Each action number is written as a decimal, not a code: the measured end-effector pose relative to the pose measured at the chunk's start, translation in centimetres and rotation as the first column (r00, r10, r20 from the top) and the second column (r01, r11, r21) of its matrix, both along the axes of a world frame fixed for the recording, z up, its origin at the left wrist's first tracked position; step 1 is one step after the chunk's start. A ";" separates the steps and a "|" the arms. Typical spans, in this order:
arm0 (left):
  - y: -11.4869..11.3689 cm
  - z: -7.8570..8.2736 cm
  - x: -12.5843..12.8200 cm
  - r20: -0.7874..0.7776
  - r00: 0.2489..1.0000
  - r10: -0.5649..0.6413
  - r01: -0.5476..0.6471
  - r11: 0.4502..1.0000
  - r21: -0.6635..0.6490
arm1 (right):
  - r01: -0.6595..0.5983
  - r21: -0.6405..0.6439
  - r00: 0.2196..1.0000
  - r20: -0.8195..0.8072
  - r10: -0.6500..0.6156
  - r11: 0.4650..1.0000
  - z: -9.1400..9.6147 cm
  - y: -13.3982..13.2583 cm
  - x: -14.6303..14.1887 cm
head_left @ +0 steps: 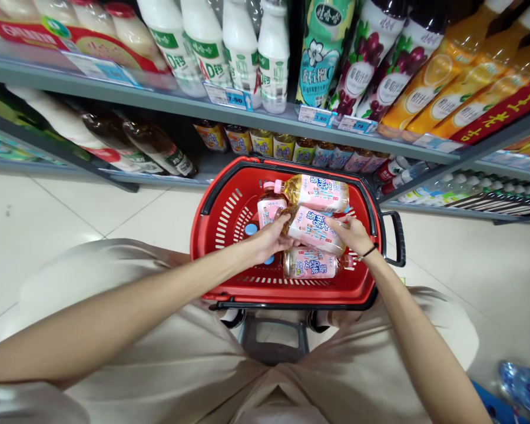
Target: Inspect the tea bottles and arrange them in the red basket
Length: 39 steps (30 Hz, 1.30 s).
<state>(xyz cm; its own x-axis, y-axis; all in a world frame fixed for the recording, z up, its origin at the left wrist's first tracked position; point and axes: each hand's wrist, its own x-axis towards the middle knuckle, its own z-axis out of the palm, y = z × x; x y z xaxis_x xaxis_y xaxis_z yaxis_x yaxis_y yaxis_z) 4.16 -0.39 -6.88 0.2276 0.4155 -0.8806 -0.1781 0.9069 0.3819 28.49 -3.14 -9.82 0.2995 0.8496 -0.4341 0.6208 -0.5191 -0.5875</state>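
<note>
Both my hands are on one pink-labelled drink bottle [315, 228], held lying sideways over the red shopping basket [287, 291]. My left hand [269, 238] is closed around its left end, and my right hand [352, 234] grips its right end. Behind it in the basket lies another pink-labelled bottle [322, 193] with its pink cap to the left. In front lies a third bottle [313, 262], cap to the right. Partly covered by my left hand's side, one more bottle [271, 209] stands at the left. Blue round pieces [251, 229] show on the basket floor.
Shelves rise just beyond the basket, with white milk-drink bottles [274, 59], grape juice bottles [366, 53] and orange juice bottles [450, 70]. Small bottles [282, 146] line the bottom shelf. The basket's black handle [396, 238] sticks out right. Wrapped blue bottles [527, 391] lie at lower right.
</note>
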 end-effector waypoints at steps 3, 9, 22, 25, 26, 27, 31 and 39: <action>0.1 -0.2 0.1 -0.013 1.000 0.027 -0.027 0.999 0.017 | 0.022 -0.041 1.000 -0.021 -0.023 0.999 0.4 0.2 -0.6; 0.1 -0.9 0.3 -0.028 0.998 0.048 -0.048 0.999 0.007 | -0.041 -0.061 0.997 0.056 0.044 0.997 1.1 0.1 -1.0; 0.1 0.8 0.8 -0.099 0.993 -0.065 0.069 0.997 0.037 | -0.533 -0.162 0.700 0.466 0.541 0.830 5.0 -1.1 -3.2; -0.2 0.0 0.9 -0.141 0.977 -0.160 0.176 0.979 0.108 | -0.610 -0.156 0.639 0.483 0.598 0.777 4.8 -1.5 -3.4; -0.4 -0.4 0.9 -0.159 0.969 -0.188 0.210 0.968 0.136 | -0.631 -0.157 0.617 0.491 0.615 0.759 4.6 -1.6 -3.4; -0.5 -0.7 0.9 -0.181 0.961 -0.211 0.240 0.958 0.159 | -0.653 -0.157 0.596 0.497 0.631 0.741 4.6 -1.6 -3.4; -0.2 -1.0 1.1 -0.245 0.914 -0.323 0.374 0.907 0.197 | -0.684 -0.155 0.582 0.472 0.662 0.713 5.0 -1.4 -3.1; 4.3 0.2 -0.6 -0.460 0.533 -0.710 0.846 0.463 0.266 | -0.610 -0.152 0.681 0.401 0.613 0.778 7.0 -1.7 -1.6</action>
